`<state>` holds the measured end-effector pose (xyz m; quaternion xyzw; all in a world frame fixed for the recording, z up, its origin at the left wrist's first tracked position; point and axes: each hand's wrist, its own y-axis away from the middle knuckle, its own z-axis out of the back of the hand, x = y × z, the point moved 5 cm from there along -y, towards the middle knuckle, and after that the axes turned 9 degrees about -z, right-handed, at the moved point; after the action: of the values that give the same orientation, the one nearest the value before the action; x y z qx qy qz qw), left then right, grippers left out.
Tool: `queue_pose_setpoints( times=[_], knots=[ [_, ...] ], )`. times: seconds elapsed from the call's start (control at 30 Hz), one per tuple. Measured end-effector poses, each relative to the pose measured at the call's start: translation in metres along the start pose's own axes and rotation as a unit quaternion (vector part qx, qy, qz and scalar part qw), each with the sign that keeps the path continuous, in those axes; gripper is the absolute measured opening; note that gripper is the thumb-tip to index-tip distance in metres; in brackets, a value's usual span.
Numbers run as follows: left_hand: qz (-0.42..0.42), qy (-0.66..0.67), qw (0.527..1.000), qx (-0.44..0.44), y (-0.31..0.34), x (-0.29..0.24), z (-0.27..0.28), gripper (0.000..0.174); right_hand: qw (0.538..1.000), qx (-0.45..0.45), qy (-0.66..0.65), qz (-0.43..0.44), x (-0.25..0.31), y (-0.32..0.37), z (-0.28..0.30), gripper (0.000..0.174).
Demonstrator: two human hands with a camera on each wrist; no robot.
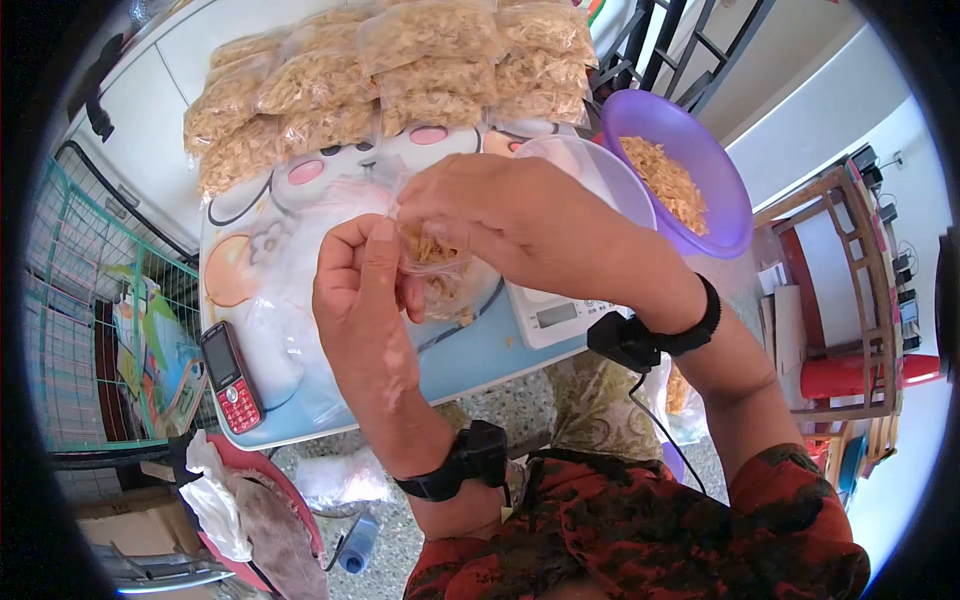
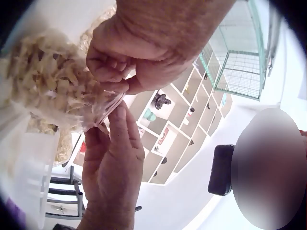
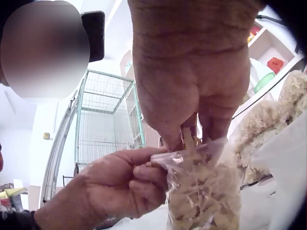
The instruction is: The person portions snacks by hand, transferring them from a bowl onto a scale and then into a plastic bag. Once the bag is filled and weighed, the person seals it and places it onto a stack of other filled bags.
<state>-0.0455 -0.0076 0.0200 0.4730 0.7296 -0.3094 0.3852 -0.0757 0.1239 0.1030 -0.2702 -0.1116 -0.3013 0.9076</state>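
Observation:
A clear zip bag (image 1: 447,292) of pale brown dried strips is between both hands, above the front part of the table. My left hand (image 1: 362,300) pinches one side of its mouth between thumb and fingers. On the other side my right hand (image 1: 530,220) arches over the opening and pinches the lip. The right wrist view shows strips (image 3: 190,138) poking out of the mouth, between the right thumb and fingers. Lower down, the bag (image 3: 204,196) bulges with more strips. Right fingertips are partly hidden behind the plastic.
Filled bags (image 1: 430,40) are stacked along the table's back. A white scale (image 1: 562,322) with a clear tub (image 1: 640,190) stands right, beside a purple basin (image 1: 735,190) of strips. Empty plastic bags (image 1: 290,330) and a red phone (image 1: 230,385) lie left.

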Motion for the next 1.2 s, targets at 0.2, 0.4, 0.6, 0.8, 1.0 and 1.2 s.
queue_pose_setpoints(
  times=[0.2,0.4,0.6,0.8,1.0,1.2],
  knots=[
    [-0.003,0.004,1.000,-0.012,-0.002,-0.001,0.007,0.017,0.998,-0.056,0.003,-0.015,0.001,0.013,0.022,0.020],
    [-0.010,0.016,1.000,-0.006,-0.003,0.000,0.009,0.018,0.995,0.020,0.093,0.023,0.004,0.032,0.015,0.029],
    [-0.015,-0.003,1.000,0.005,0.000,-0.004,0.000,0.017,0.993,0.088,0.081,-0.004,0.011,0.031,-0.007,0.041],
    [-0.021,0.003,0.999,-0.023,-0.002,-0.008,0.006,0.016,0.995,0.072,0.070,-0.012,0.006,0.031,-0.002,0.035],
    [-0.012,0.013,0.999,-0.031,-0.002,-0.005,0.007,0.015,0.992,0.055,0.111,-0.035,-0.002,0.037,0.005,0.027],
    [-0.024,0.003,1.000,0.006,0.000,-0.005,-0.001,0.015,0.991,0.074,0.106,-0.029,0.011,0.033,-0.004,0.037]
  ],
)
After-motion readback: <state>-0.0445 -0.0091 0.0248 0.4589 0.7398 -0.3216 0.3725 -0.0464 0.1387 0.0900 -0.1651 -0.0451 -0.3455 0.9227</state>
